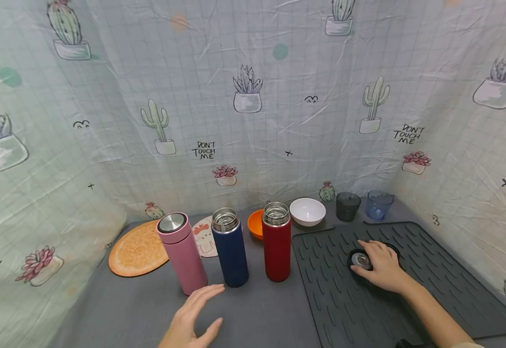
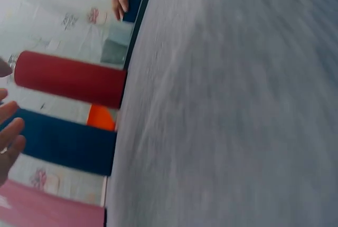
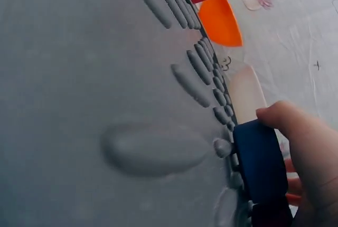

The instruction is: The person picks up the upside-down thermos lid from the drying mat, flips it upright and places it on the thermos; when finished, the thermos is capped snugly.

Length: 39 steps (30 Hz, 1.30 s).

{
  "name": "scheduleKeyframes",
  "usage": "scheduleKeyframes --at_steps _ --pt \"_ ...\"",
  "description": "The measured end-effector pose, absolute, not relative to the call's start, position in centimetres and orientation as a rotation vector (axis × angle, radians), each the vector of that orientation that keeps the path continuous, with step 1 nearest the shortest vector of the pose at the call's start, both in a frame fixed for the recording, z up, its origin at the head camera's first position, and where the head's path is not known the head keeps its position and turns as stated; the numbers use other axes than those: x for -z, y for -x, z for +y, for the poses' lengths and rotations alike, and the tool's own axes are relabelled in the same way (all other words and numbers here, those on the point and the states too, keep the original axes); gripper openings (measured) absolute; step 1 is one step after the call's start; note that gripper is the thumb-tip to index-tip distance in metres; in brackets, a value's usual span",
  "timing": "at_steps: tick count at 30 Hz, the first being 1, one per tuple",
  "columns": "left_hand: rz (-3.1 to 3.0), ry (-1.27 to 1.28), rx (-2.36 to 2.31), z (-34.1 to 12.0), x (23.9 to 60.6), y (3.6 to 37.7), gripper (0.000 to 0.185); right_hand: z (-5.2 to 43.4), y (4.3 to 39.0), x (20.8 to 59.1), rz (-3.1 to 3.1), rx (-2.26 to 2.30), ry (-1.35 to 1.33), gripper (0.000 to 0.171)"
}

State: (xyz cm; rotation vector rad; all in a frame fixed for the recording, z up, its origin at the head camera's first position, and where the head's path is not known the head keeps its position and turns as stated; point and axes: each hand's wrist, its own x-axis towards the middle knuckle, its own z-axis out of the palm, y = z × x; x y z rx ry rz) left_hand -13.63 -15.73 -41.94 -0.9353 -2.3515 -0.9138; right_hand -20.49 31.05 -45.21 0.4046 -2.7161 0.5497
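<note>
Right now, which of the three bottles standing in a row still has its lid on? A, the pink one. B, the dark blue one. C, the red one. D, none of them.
A: the pink bottle is capped by a flat silver-topped lid, while the dark blue bottle and the red bottle both show open metal mouths.

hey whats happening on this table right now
A person's right hand grips a dark blue lid lying on the ribbed grey drying mat. Their left hand hovers open just in front of three flasks standing in a row: the pink flask has its lid on, while the navy flask and red flask stand open.
</note>
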Motion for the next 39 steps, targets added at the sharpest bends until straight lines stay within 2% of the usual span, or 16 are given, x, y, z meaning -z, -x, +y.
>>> scheduleKeyframes --at_steps 7,17,28,39 --pt "-2.703 0.923 1.166 -14.0 42.6 14.0 0.044 31.3 20.4 46.3 -2.716 -0.493 -0.439 0.072" --pt "-2.696 0.917 1.479 -13.7 44.1 14.8 0.038 31.1 20.3 46.8 -2.608 -0.535 -0.398 0.070" --pt "-2.725 0.854 1.542 -13.5 44.4 15.2 0.035 28.3 19.7 44.9 -2.569 -0.622 -0.469 0.069" --pt "-2.752 0.799 1.567 -13.5 44.1 15.4 0.034 23.6 18.8 42.1 -2.540 -0.657 -0.681 0.070"
